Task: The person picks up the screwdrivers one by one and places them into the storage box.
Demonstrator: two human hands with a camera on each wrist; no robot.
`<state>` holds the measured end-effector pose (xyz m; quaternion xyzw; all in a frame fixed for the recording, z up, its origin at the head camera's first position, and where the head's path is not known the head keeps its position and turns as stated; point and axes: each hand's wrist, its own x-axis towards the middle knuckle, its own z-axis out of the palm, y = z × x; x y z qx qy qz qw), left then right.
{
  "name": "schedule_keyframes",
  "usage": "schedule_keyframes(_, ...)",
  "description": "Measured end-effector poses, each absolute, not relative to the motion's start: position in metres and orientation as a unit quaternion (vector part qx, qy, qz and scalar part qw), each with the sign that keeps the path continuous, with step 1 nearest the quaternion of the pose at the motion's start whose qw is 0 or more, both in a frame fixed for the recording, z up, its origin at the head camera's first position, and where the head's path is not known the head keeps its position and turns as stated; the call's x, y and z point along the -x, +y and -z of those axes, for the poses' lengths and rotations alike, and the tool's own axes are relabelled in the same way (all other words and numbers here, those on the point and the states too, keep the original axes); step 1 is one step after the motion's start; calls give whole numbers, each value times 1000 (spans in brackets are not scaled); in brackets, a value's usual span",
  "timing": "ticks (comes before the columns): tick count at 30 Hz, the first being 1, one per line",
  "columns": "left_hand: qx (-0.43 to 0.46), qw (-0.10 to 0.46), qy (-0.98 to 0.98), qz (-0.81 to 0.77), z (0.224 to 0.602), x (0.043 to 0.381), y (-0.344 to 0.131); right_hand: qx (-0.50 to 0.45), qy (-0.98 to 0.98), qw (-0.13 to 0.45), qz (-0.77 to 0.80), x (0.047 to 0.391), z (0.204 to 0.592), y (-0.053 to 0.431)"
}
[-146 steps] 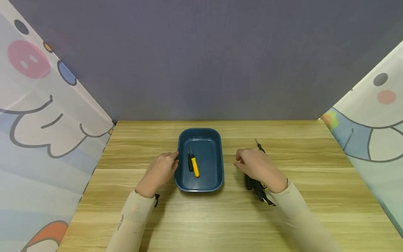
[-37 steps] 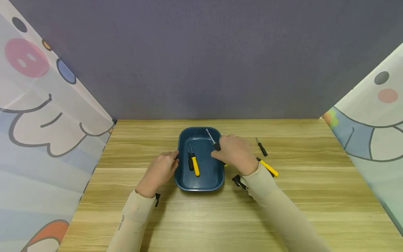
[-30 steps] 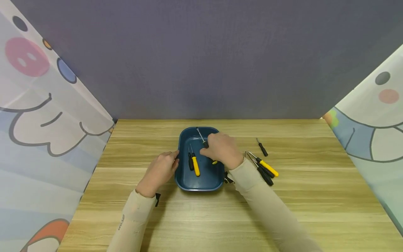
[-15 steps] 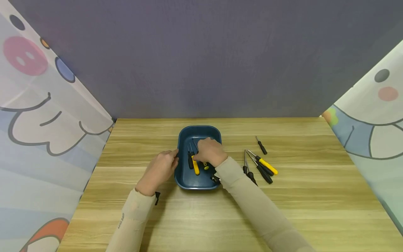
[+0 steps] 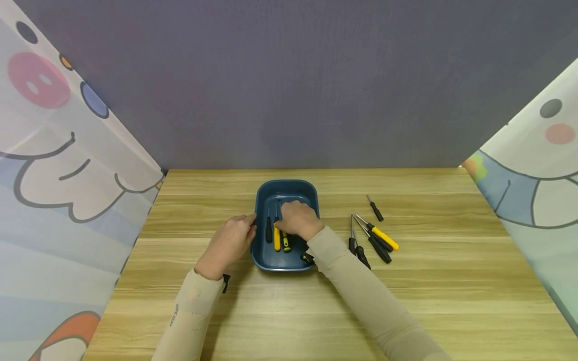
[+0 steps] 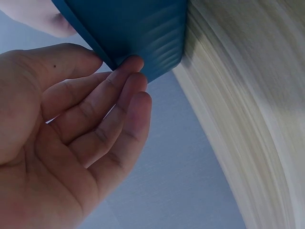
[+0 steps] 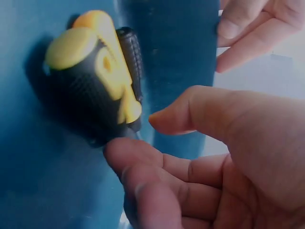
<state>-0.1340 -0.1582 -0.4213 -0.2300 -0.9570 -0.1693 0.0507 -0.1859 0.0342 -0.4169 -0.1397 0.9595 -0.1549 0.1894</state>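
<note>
My left hand (image 5: 231, 239) pinches the left rim of a dark blue tray (image 5: 266, 265); its thumb and fingertips meet at the edge in the left wrist view. My right hand (image 5: 299, 218) is down inside the tray, over a black-and-yellow screwdriver (image 5: 286, 242). In the right wrist view its fingertips (image 7: 119, 150) are right at the neck of that screwdriver's thick handle, while the thumb stands apart from it. Close to its left lie a yellow-handled screwdriver (image 5: 277, 237) and a black-handled screwdriver (image 5: 268, 231). My right hand hides the black-and-yellow screwdriver's upper part.
Right of the tray, several black-handled screwdrivers (image 5: 380, 249) and one with a yellow handle (image 5: 384, 236) lie grouped on the wooden table (image 5: 433, 291). A small black screwdriver (image 5: 375, 209) lies farther back. A grey wall (image 5: 289, 100) rises behind the table.
My right hand has carried the black-and-yellow screwdriver from the right side into the tray and set it beside the yellow one. The screwdrivers there have shifted slightly. My left hand keeps its place.
</note>
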Motion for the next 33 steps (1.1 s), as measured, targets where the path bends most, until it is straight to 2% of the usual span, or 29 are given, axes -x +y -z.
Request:
schedule_keyframes(13,227,51,-957,174,422,133,-159,168,961,165,147,178,394,42)
schedule_keyframes(28,225,50,-957,178,421,132,-159,209,961,104,150,152,376,83)
schedule_keyframes(33,220,44,-958,177,421,131,-159,196,969,77,131,139,373,99)
